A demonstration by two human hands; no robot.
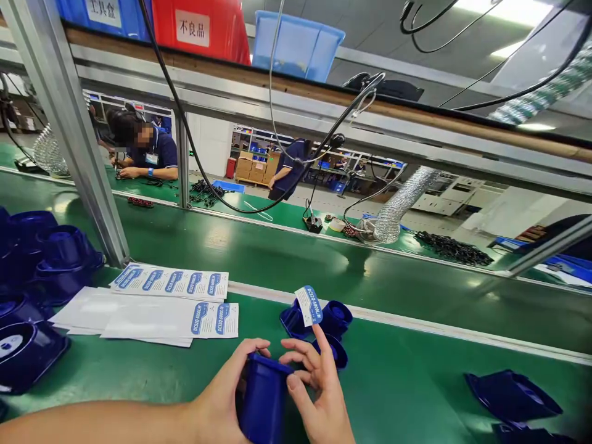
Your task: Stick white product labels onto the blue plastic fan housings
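Two hands meet low in the view around one dark blue plastic housing (pixel 263 394), which stands just above the green worktop (pixel 393 382) at the near edge. The left hand (pixel 222 401) wraps its side, fingers curled over the rim. The right hand (pixel 319 394) steadies the other side with thumb and bent fingers, and its raised fingertip carries a small blue-and-white label (pixel 309 304), apparently stuck there rather than pinched. The lower part of the housing and both wrists are cut off by the bottom edge, so its base cannot be made out.

Just behind the fingers sits a small cluster of blue caps (pixel 324 324), partly hidden by the label and the right hand. To the left lie label sheets (pixel 173 283), some full, and others mostly peeled to white backing (pixel 120 317). Further left, a heap of blue housings (pixel 41 265) runs out of view; more blue parts (pixel 511 394) lie at the right, the lowest one cropped.

A slanted aluminium post (pixel 69 129) and hanging black cables (pixel 185 123) cross the view over the conveyor belt (pixel 277 253). Beyond it, a person in a dark blue shirt (pixel 152 154) works at another bench. On the shelf above stand a red bin (pixel 198 28) and light blue bin (pixel 296 46); their contents are not visible from below.
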